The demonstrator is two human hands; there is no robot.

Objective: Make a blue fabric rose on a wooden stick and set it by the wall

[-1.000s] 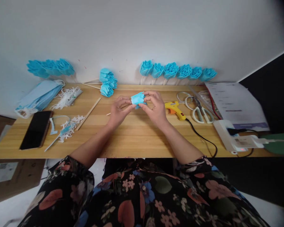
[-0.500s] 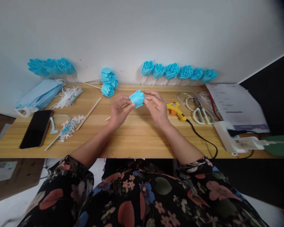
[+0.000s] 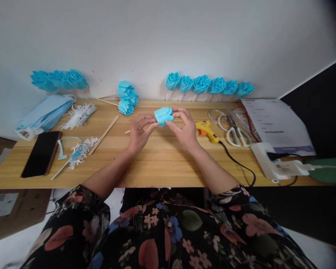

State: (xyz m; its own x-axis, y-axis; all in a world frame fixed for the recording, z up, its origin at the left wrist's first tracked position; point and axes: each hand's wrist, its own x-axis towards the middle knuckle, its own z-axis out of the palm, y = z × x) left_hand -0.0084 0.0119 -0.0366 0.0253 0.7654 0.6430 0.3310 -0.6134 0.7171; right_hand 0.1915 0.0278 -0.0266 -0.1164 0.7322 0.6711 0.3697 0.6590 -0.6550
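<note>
Between my hands, above the middle of the table, is a blue flower (image 3: 164, 116) with layered petals, lying on its side. My left hand (image 3: 141, 130) pinches its base, on the left. A pale stick end (image 3: 127, 131) pokes out left of that hand; whether it joins the flower is hidden. With thumb and fingers, my right hand (image 3: 183, 125) grips the petal edges on the right. Just right of this hand lies a yellow glue gun (image 3: 207, 131) with a black cord.
Finished-looking blue flowers (image 3: 201, 85) on sticks lean along the wall; others (image 3: 126, 98) lie at the back. Face masks (image 3: 46, 112), a phone (image 3: 41, 154), scraps (image 3: 81, 151) and wooden sticks (image 3: 104, 135) are left. Scissors (image 3: 236, 132), papers (image 3: 280, 127) and a power strip (image 3: 268, 162) are right.
The flower has turned a little in my fingers, so a smoother side of its petals shows. My right fingers have shifted along its right edge.
</note>
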